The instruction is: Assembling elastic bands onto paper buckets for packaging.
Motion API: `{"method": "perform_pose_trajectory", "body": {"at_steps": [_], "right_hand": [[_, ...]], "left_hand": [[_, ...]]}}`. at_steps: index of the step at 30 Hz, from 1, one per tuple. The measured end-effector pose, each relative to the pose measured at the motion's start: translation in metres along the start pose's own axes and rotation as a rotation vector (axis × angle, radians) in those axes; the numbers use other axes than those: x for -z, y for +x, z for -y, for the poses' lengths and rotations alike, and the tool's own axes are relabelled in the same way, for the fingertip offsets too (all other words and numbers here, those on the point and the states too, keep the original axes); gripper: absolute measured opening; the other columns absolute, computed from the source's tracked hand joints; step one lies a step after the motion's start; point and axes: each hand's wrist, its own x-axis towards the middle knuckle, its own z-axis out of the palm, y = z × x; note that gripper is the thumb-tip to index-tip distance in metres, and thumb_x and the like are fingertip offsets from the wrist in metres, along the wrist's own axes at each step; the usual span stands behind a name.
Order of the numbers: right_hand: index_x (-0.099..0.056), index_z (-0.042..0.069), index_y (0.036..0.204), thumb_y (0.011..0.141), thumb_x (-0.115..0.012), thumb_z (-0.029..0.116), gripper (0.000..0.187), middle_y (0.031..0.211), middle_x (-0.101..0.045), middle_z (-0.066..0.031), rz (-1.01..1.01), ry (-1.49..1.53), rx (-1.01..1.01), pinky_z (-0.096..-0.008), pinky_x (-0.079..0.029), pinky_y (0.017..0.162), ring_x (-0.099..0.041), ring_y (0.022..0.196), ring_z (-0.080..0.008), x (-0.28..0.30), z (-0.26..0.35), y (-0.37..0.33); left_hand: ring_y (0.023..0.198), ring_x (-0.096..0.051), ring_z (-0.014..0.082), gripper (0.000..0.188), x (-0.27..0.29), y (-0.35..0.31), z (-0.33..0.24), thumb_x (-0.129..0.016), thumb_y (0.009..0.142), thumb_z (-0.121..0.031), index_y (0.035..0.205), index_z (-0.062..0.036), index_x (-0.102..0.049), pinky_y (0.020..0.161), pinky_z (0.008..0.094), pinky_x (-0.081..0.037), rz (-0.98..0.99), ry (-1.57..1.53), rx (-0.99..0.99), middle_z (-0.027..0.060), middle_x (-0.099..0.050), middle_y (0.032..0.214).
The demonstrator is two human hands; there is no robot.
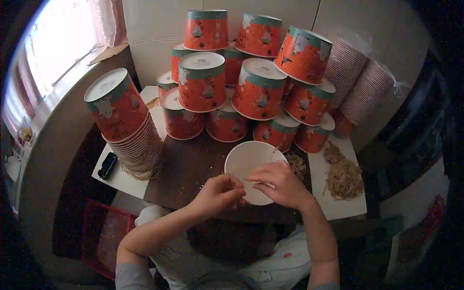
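A white-lined paper bucket (241, 162) stands on the dark table in front of me, its open mouth facing up toward me. My left hand (218, 194) is at the bucket's near left rim, thumb and fingertips pinched together. Over the mouth is my right hand (282, 185), its fingers bent and closed toward the left fingertips. Whatever is pinched in either hand is too small to make out. A thin strand of tan cord (275, 151) shows at the far right rim. Just behind the right hand lies a small heap of tan cord (297, 166).
Orange-and-green paper buckets (202, 84) are piled upside down at the back. A nested bucket stack (121, 113) stands left, beside a black object (107, 166). More cord bundles (344, 180) lie on the white board at right. Plastic-wrapped bucket stacks (367, 92) lean behind; a red basket (107, 237) sits lower left.
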Motion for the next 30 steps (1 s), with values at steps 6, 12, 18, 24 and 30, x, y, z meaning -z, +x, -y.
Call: {"method": "perform_pose_trajectory", "body": {"at_steps": [6, 12, 18, 24, 30], "right_hand": [[-0.061, 0.014, 0.083, 0.068, -0.058, 0.006, 0.018, 0.085, -0.059, -0.0014, 0.030, 0.053, 0.118, -0.0347, -0.033, 0.081, -0.054, 0.086, -0.0193, 0.011, -0.004, 0.000], [-0.061, 0.014, 0.082, 0.067, -0.056, 0.004, 0.019, 0.083, -0.059, -0.0009, 0.132, 0.257, 0.187, -0.0345, -0.036, 0.079, -0.054, 0.082, -0.0197, 0.019, -0.003, 0.000], [-0.060, 0.013, 0.087, 0.069, -0.055, 0.006, 0.020, 0.085, -0.059, -0.0025, 0.020, 0.186, 0.128, -0.0356, -0.036, 0.078, -0.053, 0.085, -0.0201, 0.003, 0.003, 0.008], [-0.060, 0.010, 0.081, 0.067, -0.058, 0.006, 0.014, 0.089, -0.057, -0.0039, -0.074, 0.093, 0.071, -0.0325, -0.037, 0.078, -0.052, 0.085, -0.0199, -0.003, 0.004, 0.009], [-0.060, 0.010, 0.075, 0.064, -0.065, 0.014, 0.012, 0.092, -0.054, -0.0040, -0.037, 0.004, 0.097, -0.0331, -0.035, 0.080, -0.050, 0.090, -0.0202, -0.007, 0.001, 0.004]], "left_hand": [[0.066, -0.057, 0.0118, 0.009, 0.000, 0.001, -0.002, -0.052, 0.081, -0.008, 0.086, -0.0026, -0.046, 0.053, 0.0199, -0.044, -0.093, -0.148, 0.082, 0.0067, -0.056, 0.076], [0.066, -0.057, 0.0117, 0.009, 0.002, 0.002, 0.001, -0.051, 0.080, -0.007, 0.086, -0.0017, -0.048, 0.053, 0.0208, -0.045, -0.174, -0.275, 0.073, 0.0061, -0.055, 0.076], [0.064, -0.055, 0.0089, 0.012, -0.004, -0.003, 0.000, -0.052, 0.080, -0.009, 0.087, 0.0013, -0.053, 0.056, 0.0213, -0.046, -0.016, 0.126, -0.049, 0.0043, -0.058, 0.077], [0.065, -0.055, 0.0085, 0.014, -0.004, -0.003, -0.013, -0.053, 0.081, -0.011, 0.089, 0.0008, -0.054, 0.056, 0.0213, -0.045, 0.003, 0.221, 0.047, 0.0039, -0.059, 0.076], [0.070, -0.055, 0.0083, 0.015, 0.002, -0.004, -0.012, -0.054, 0.081, -0.012, 0.089, 0.0001, -0.054, 0.060, 0.0209, -0.045, -0.020, 0.060, 0.099, 0.0037, -0.059, 0.077]]}}
